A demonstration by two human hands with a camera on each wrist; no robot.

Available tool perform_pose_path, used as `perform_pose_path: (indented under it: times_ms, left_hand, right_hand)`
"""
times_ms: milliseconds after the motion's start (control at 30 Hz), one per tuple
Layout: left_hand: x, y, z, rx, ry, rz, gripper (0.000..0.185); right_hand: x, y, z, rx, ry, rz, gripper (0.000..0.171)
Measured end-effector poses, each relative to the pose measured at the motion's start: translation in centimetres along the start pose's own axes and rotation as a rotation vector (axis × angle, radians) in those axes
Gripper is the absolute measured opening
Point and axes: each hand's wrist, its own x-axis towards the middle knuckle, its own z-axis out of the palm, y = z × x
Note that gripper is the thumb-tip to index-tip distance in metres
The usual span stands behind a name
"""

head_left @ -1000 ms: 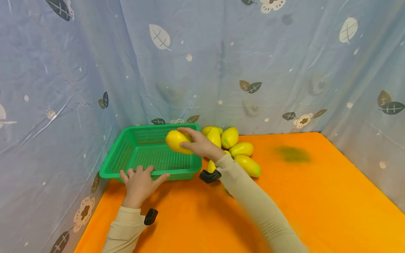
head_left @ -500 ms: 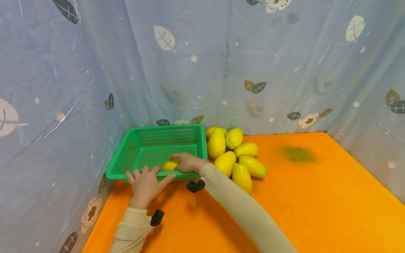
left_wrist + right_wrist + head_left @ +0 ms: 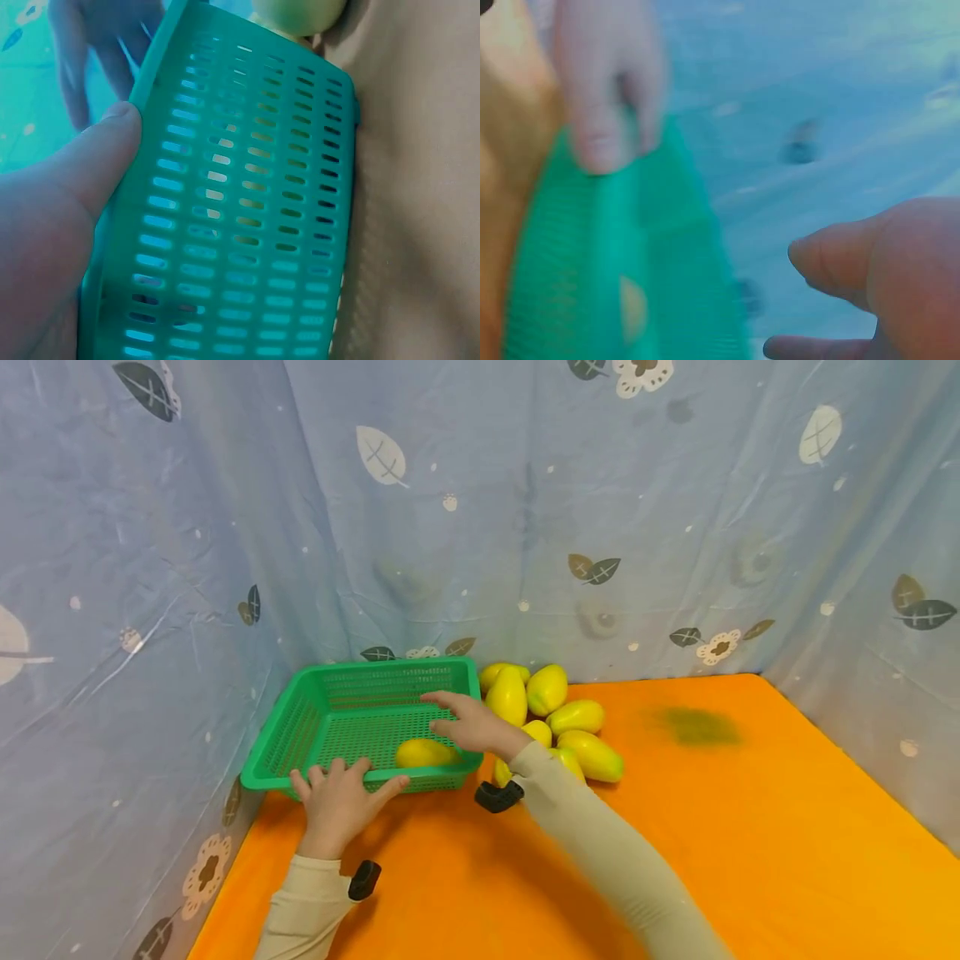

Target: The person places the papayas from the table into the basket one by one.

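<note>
A green plastic basket [image 3: 300, 727] stands in the back left corner of the orange table. One yellow mango [image 3: 422, 752] lies inside it near the front right corner. My left hand [image 3: 339, 800] rests on the basket's front rim [image 3: 142, 97], fingers over the edge, thumb along the outer wall. My right hand [image 3: 468, 723] hovers over the basket's right side with loosely spread fingers, holding nothing; the mango lies just below and left of it. A pile of several yellow mangoes [image 3: 558, 718] lies right of the basket against the curtain.
Blue leaf-print curtains [image 3: 525, 510] wall in the table on the left, back and right. The orange tabletop [image 3: 735, 843] stretches to the right and front, with a dark green smudge [image 3: 696, 725] near the back.
My right hand carried a mango into the basket, set it down by the front wall, let go and lifted back toward the right. My left hand stayed on the rim.
</note>
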Motion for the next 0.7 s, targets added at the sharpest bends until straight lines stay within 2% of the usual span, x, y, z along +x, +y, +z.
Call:
perform_pose_path:
  times_ms: [67, 133, 233, 333, 533, 700]
  left_hand:
    - [0.0, -0.1, -0.1, -0.005, -0.003, -0.005, 0.090]
    - [0.0, -0.1, -0.1, -0.007, -0.004, -0.006, 0.091]
    - [0.0, -0.1, -0.1, -0.015, -0.003, -0.001, 0.091]
    - [0.1, -0.1, -0.2, -0.012, -0.004, 0.001, 0.090]
    - [-0.1, -0.1, -0.2, 0.002, -0.003, -0.002, 0.089]
    - [-0.1, 0.0, -0.2, -0.004, 0.003, 0.002, 0.089]
  right_hand:
    - [-2.0, 0.2, -2.3, 0.019, 0.065, -0.042, 0.051]
    - [-4.3, 1.0, -4.6, 0.042, 0.146, -0.041, 0.051]
    - [-8.0, 3.0, -7.9, 0.099, 0.283, 0.002, 0.052]
    - [-11.5, 5.5, -10.5, 0.188, 0.373, 0.099, 0.056]
    - [-17.0, 10.2, -13.1, 0.283, 0.483, 0.219, 0.069]
    - [-19.1, 12.8, -14.1, 0.331, 0.546, 0.255, 0.070]
